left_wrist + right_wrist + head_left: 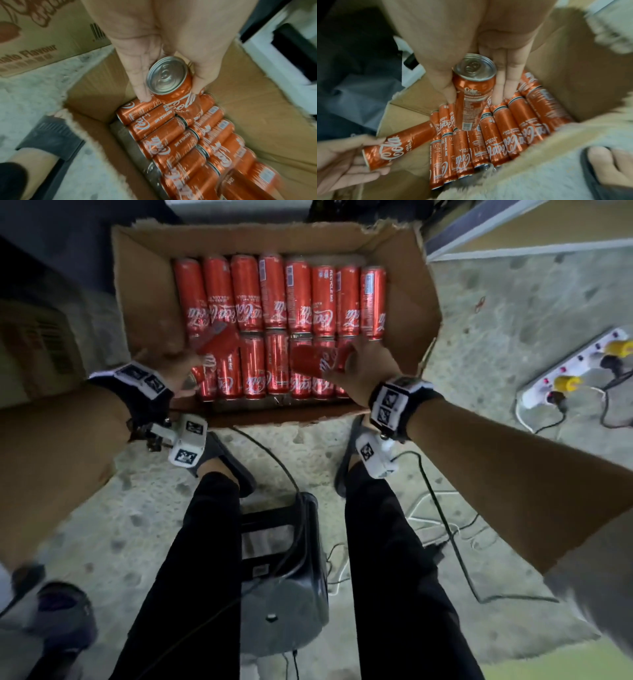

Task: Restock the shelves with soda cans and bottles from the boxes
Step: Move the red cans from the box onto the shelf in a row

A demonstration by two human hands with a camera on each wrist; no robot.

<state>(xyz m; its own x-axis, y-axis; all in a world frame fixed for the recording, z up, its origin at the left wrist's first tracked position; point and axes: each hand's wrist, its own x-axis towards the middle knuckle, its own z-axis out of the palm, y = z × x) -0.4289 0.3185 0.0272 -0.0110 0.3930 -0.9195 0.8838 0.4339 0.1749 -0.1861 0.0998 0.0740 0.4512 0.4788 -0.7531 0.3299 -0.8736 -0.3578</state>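
An open cardboard box [144, 285] on the floor holds two rows of slim red cola cans [298, 299] lying on their sides. My left hand [178, 371] grips one red can [214, 344] by its end, lifted and tilted over the box's near left corner; its silver end [167, 75] faces the left wrist camera. My right hand [363, 368] holds a second red can [315, 361] just above the near row; in the right wrist view that can [471, 94] sits between thumb and fingers. No shelf is in view.
A second printed cardboard box [37, 350] stands left of the can box. A white power strip [575, 371] with plugs and cables lies on the concrete floor at right. A dark stool [281, 570] sits between my legs, with cables trailing across the floor.
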